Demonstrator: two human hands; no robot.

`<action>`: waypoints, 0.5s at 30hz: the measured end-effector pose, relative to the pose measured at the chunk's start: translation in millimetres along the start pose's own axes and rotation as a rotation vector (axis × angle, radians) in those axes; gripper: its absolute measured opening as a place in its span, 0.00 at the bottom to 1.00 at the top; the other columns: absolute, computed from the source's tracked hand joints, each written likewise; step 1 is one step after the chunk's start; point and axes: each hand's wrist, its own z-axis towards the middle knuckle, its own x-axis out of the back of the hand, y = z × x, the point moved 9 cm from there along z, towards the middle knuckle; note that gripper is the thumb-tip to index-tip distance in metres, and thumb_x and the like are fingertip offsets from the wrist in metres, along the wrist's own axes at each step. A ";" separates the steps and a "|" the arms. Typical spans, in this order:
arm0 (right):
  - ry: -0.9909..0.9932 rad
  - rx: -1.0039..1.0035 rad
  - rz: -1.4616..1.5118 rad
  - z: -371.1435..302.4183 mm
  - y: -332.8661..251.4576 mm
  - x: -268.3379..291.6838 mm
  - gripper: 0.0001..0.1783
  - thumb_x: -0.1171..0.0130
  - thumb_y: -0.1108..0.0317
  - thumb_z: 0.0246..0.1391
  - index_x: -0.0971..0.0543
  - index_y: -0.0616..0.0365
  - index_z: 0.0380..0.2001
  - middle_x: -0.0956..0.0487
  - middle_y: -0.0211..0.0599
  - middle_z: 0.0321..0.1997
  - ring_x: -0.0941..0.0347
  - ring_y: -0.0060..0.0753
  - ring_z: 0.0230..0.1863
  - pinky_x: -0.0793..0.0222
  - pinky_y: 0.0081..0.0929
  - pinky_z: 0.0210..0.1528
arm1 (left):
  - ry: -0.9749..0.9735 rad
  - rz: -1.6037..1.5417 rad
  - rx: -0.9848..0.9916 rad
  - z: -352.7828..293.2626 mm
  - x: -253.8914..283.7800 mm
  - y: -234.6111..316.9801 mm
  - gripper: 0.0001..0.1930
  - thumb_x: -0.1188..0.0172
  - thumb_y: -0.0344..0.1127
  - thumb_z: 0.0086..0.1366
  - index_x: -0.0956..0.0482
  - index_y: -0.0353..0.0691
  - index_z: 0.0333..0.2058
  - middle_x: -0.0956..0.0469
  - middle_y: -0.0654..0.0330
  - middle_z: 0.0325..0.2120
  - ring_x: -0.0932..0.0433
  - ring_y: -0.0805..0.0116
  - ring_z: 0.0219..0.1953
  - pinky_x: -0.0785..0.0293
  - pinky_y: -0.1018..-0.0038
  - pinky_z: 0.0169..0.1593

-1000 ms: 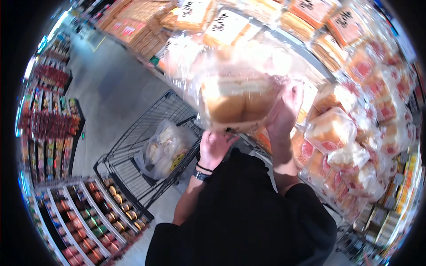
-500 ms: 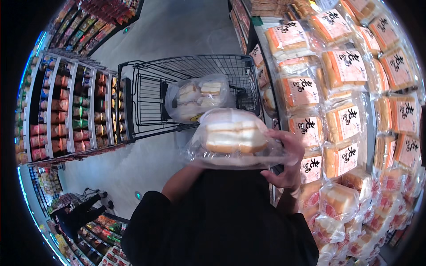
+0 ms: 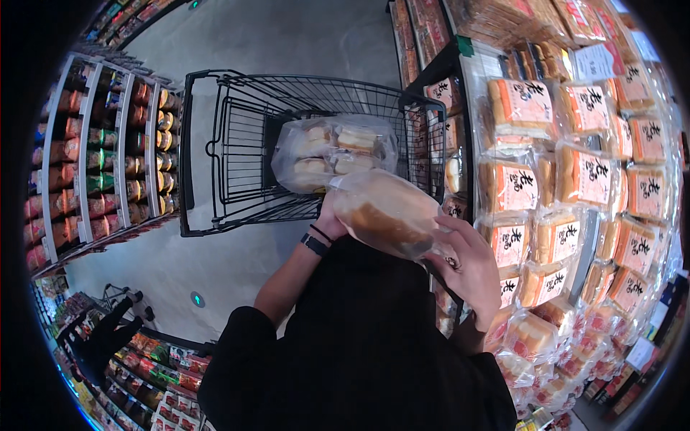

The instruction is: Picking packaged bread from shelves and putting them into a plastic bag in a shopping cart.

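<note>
A clear plastic bag of bread [image 3: 392,208] hangs between my hands in front of my chest, its browned crust facing up. My left hand [image 3: 332,218] grips the bag's left end, with most of its fingers hidden behind it. On the other end, my right hand [image 3: 467,262] is closed with its thumb and fingers on the plastic. Just beyond, a larger clear bag [image 3: 287,172] holding several pale bread pieces [image 3: 352,138] rests in the black wire shopping cart [image 3: 244,79]. The held bag overlaps the near edge of that larger bag.
Packaged loaves [image 3: 507,183] fill the sloping display on my right, with round-printed bread bags [image 3: 532,337] at its near end. Shelves of colourful packages [image 3: 100,158] stand to the left. Another person [image 3: 100,337] is at the lower left, beside shelves.
The held bread bag has turned, so its browned crust shows instead of the pale side. My left hand has come into view at its left end. The whole view has shifted somewhat.
</note>
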 end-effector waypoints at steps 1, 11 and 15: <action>-0.018 -0.003 -0.004 9.5 -1.9 -5.3 0.18 0.25 0.71 0.41 0.19 0.59 0.37 0.21 0.41 0.52 0.22 0.50 0.52 0.24 0.42 0.52 | -0.073 -0.099 0.078 1.4 4.0 -0.3 0.29 0.63 0.51 0.78 0.39 0.37 0.68 0.34 0.48 0.66 0.32 0.52 0.67 0.36 0.54 0.70; -0.132 -0.233 0.114 77.9 15.4 -62.6 0.09 0.35 0.71 0.57 0.21 0.68 0.30 0.20 0.45 0.49 0.20 0.41 0.33 0.24 0.31 0.34 | -0.133 -0.118 0.256 13.0 12.4 46.0 0.28 0.59 0.52 0.77 0.35 0.39 0.66 0.30 0.53 0.65 0.29 0.57 0.65 0.35 0.58 0.69; -0.069 -0.175 0.104 96.3 0.7 -69.3 0.08 0.39 0.73 0.59 0.21 0.68 0.29 0.18 0.49 0.53 0.19 0.44 0.36 0.25 0.30 0.38 | -0.119 -0.122 0.124 44.5 39.9 79.2 0.26 0.56 0.49 0.77 0.34 0.38 0.65 0.27 0.55 0.61 0.26 0.59 0.61 0.31 0.59 0.65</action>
